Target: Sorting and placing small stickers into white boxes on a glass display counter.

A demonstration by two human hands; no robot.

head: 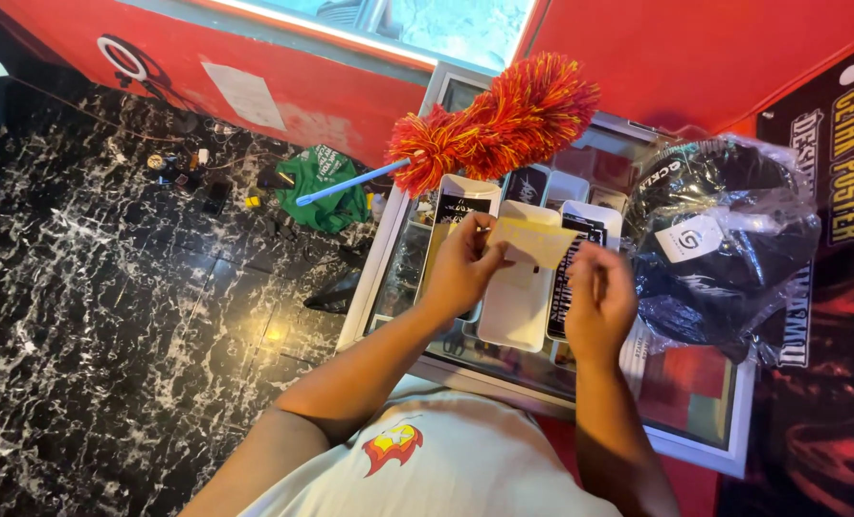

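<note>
Above the glass counter (pixel 705 440), the left hand (pixel 460 268) pinches the yellow paper (pixel 534 241) — the right hand (pixel 599 297), at 3 o'clock, looks curled shut, its grip unclear — so the sheet should stay flat.

Head camera, steeply downward (close) over counter (pixel 705 450)
</note>
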